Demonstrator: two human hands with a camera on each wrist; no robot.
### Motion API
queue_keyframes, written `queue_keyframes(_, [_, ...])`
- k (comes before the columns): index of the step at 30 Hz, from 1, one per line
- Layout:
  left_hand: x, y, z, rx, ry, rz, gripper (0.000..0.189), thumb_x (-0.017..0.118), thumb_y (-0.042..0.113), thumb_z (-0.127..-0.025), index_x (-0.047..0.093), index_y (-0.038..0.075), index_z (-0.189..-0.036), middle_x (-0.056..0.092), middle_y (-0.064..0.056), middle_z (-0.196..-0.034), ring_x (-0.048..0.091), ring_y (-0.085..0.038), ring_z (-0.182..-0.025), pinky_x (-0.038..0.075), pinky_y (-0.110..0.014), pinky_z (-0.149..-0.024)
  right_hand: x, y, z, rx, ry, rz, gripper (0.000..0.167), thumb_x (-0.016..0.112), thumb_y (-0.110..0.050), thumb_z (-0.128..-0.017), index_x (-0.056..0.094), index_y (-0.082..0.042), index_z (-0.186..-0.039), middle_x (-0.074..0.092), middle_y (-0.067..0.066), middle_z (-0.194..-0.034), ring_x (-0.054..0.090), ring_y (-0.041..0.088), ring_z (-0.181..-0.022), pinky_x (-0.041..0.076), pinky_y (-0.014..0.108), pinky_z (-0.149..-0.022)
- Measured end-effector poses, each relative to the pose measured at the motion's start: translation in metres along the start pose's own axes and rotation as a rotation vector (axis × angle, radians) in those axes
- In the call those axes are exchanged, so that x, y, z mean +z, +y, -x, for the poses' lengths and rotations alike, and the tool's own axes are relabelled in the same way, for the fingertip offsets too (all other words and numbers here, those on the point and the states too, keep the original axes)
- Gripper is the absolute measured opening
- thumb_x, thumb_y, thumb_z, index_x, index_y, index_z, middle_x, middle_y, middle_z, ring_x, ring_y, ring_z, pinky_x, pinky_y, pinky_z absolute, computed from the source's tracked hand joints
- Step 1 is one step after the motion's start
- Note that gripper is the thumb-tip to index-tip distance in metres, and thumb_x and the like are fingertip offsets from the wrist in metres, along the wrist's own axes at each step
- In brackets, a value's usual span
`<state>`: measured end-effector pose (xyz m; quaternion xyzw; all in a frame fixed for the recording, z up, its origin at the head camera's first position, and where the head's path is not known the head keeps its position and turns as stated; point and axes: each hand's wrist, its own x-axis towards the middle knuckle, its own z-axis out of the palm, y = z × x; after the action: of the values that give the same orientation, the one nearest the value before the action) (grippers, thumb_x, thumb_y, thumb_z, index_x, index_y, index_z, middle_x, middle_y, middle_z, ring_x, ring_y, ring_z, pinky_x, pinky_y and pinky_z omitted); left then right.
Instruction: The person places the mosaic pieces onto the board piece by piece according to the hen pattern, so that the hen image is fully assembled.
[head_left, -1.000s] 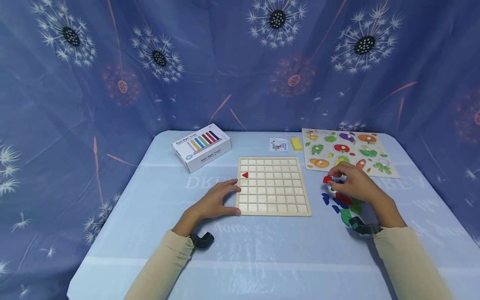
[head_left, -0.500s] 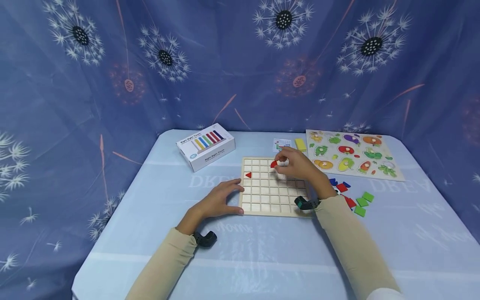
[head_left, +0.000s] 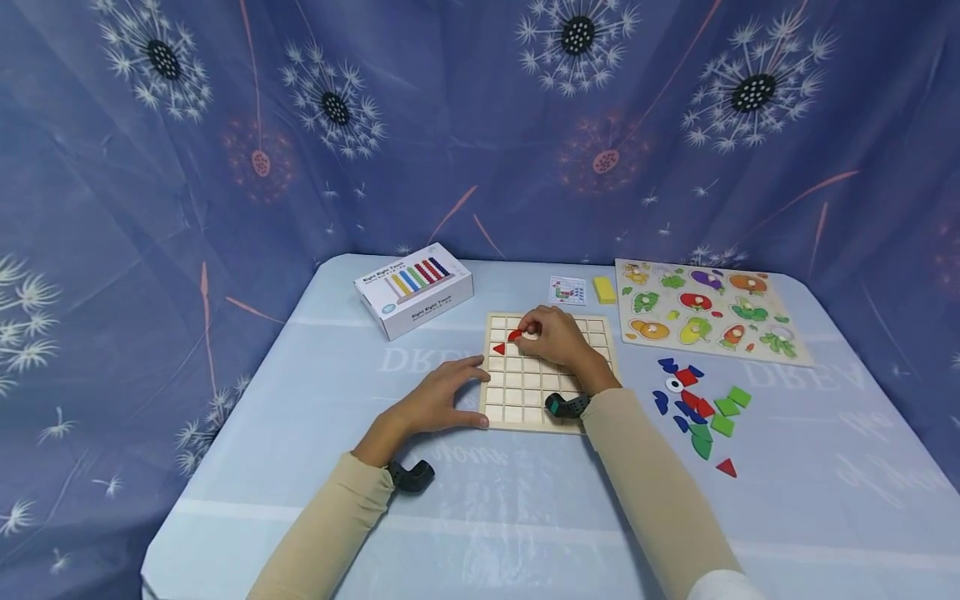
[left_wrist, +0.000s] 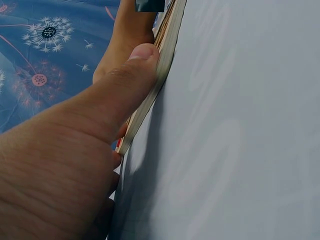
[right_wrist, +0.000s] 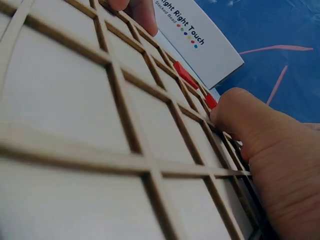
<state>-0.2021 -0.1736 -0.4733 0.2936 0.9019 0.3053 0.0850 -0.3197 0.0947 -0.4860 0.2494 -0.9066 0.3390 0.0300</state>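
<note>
My right hand (head_left: 558, 340) pinches a red piece with a rounded edge (head_left: 514, 335) between thumb and fingertips, close over the upper left part of a wooden grid board (head_left: 513, 400). Just below and left of it, a red triangle (head_left: 498, 349) lies in a cell by the left edge. In the right wrist view the held piece (right_wrist: 210, 102) shows at the thumb tip, partly hidden. My left hand (head_left: 438, 400) rests with spread fingers against the board's left side. Its thumb (left_wrist: 130, 75) touches the board's edge near a corner in the left wrist view.
Loose red, blue and green pieces (head_left: 726, 407) lie right of the board, with a round white piece (head_left: 674, 384) among them. Behind stand a white box (head_left: 415, 289), a printed card (head_left: 567, 291), a yellow block (head_left: 604, 290) and a vegetable puzzle board (head_left: 712, 310).
My right hand has carried the red piece leftward from the loose pieces to the upper left of the grid board. My left hand has stayed at the board's side.
</note>
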Motion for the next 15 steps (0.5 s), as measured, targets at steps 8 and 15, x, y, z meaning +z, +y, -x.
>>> queue_keyframes(8, [0.0002, -0.001, -0.0002, 0.007, 0.001, -0.012, 0.069, 0.083, 0.048, -0.082, 0.056, 0.017, -0.138, 0.034, -0.007, -0.161, 0.029, -0.031, -0.147, 0.025, -0.052, -0.117, -0.0007, -0.0034, 0.0016, 0.06, -0.011, -0.012, 0.019, 0.08, -0.027, -0.085, 0.068, -0.017, -0.095, 0.059, -0.002, -0.088, 0.051, 0.019, -0.083, 0.04, 0.039, -0.079])
queue_keyframes(15, [0.0001, 0.0003, -0.0009, -0.007, -0.012, -0.006, 0.07, 0.083, 0.047, -0.082, 0.056, 0.017, -0.139, 0.032, -0.008, -0.162, 0.027, -0.03, -0.148, 0.024, -0.051, -0.118, -0.0005, -0.0049, 0.0025, 0.076, -0.006, -0.033, 0.02, 0.081, -0.026, -0.086, 0.069, -0.015, -0.097, 0.06, -0.002, -0.09, 0.052, 0.02, -0.085, 0.043, 0.037, -0.08])
